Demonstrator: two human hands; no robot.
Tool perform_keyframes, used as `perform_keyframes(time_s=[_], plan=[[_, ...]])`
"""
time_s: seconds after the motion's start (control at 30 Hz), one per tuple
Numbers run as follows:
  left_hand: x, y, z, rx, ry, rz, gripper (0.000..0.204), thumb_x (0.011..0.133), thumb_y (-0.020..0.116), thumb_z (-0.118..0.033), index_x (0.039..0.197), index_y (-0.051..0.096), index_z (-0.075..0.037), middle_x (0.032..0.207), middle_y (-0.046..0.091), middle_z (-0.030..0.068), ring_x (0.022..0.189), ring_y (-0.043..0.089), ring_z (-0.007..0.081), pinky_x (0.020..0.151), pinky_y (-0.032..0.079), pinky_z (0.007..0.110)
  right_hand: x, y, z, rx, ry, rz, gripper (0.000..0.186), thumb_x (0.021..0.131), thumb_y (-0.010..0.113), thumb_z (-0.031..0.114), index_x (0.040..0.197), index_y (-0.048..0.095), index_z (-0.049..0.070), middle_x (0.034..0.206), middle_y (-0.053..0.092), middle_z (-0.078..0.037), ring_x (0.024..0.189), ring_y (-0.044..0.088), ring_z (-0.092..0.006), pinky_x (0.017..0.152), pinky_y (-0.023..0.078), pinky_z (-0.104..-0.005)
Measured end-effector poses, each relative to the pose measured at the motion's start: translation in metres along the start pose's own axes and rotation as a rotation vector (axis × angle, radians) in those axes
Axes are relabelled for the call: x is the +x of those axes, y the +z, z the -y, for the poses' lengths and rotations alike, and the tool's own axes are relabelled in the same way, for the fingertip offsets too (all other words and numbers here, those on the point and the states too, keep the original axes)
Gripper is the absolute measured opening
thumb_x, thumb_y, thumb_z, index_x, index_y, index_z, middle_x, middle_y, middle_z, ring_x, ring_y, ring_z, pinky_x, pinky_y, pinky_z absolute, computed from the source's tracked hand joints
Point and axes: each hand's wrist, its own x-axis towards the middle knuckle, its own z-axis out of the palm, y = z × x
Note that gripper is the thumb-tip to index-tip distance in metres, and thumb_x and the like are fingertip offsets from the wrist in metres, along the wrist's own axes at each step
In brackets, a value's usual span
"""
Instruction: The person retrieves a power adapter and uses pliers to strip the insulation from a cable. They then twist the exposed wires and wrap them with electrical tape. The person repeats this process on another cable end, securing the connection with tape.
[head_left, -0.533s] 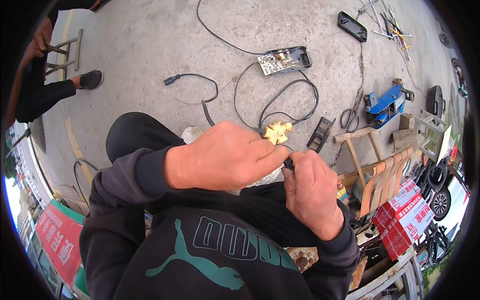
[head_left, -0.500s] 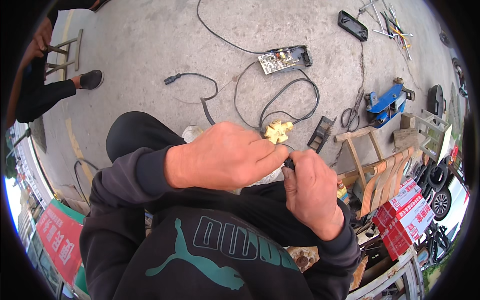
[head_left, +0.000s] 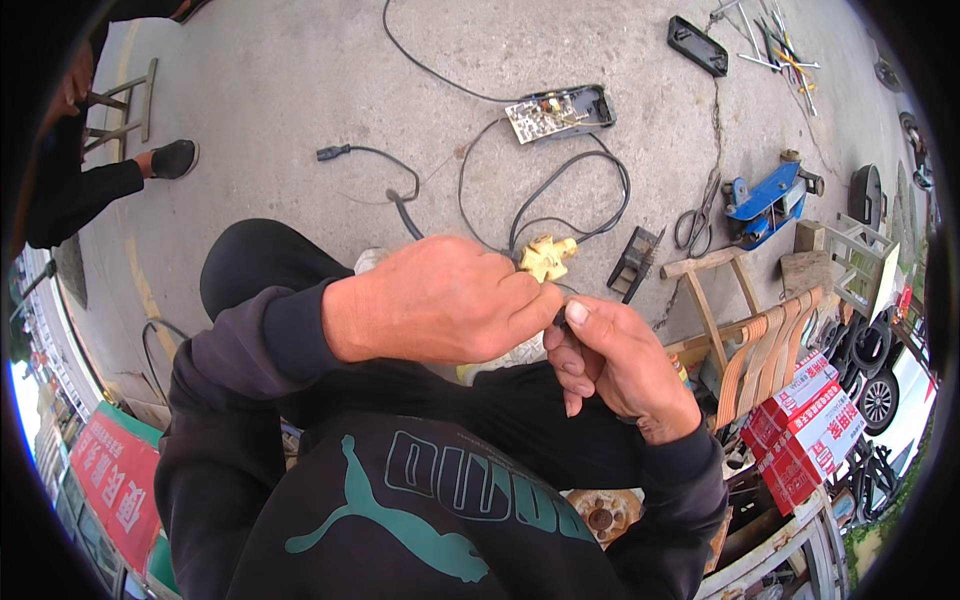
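One black plug [head_left: 332,153] lies on the concrete [head_left: 260,100]; the left hand [head_left: 440,300] is curled, whether around anything I cannot tell; just beside it, a small dark piece [head_left: 560,318] is pinched under the thumb of the right hand [head_left: 628,362].

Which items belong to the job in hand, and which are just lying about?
Likely the job:
- small black piece in the right hand
- opened black case, circuit board
- yellow cross-shaped piece
- black cord plug

Seemingly lying about:
- blue jack
- scissors
- strapped wooden chair
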Motion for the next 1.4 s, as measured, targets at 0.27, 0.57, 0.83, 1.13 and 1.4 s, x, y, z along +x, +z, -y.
perform_keyframes(time_s=[0.27,0.57,0.83,1.13,1.4], plan=[[0.004,-0.010,-0.001,-0.442,-0.247,-0.001,0.025,0.078,0.071,-0.009,0.101,0.063,-0.003,0.064,0.055,0.0056,0.052,0.058,0.0227,0.044,0.043,0.034,-0.002,0.004,-0.016,-1.794,-1.046,-0.598,0.036,0.084,0.068,0.027,0.108,0.060,0.001,0.088,0.060,-0.008,0.071,0.060,-0.0228,0.056,0.048,-0.0300],[0.003,-0.012,-0.001,-0.550,-0.203,0.037,0.027,0.074,0.068,-0.007,0.100,0.063,-0.002,0.065,0.056,0.0058,0.054,0.058,0.0241,0.045,0.044,0.034,-0.007,0.010,-0.014,-1.896,-1.021,-0.497,0.027,0.084,0.065,0.016,0.105,0.058,0.001,0.090,0.059,-0.009,0.072,0.059,-0.0221,0.055,0.047,-0.0323],[-0.007,-0.002,-0.005,-0.076,0.007,-0.005,0.035,0.070,0.063,-0.014,0.101,0.062,0.002,0.066,0.045,0.0006,0.052,0.051,0.0119,0.042,0.040,0.026,-0.006,0.012,-0.007,-1.290,-0.585,-0.242,0.018,0.091,0.061,0.013,0.101,0.054,0.000,0.079,0.051,-0.010,0.063,0.055,-0.0256,0.055,0.048,-0.0323],[-0.009,0.010,0.005,-0.161,-0.025,0.031,0.032,0.072,0.063,-0.016,0.100,0.062,0.000,0.066,0.047,0.0018,0.054,0.054,0.0143,0.044,0.042,0.030,0.008,-0.002,-0.006,0.023,0.073,0.016,0.032,0.104,0.046,0.030,0.102,0.055,-0.001,0.076,0.047,-0.001,0.060,0.050,-0.0114,0.051,0.050,-0.0270],[0.000,-0.006,0.001,-0.555,-0.287,0.004,0.020,0.081,0.069,-0.009,0.100,0.063,-0.005,0.067,0.058,0.0080,0.055,0.059,0.0274,0.047,0.044,0.036,0.003,0.008,-0.016,-1.723,-0.947,-0.565,0.033,0.080,0.071,0.018,0.106,0.058,0.003,0.084,0.059,-0.006,0.069,0.060,-0.0222,0.055,0.048,-0.0333]])
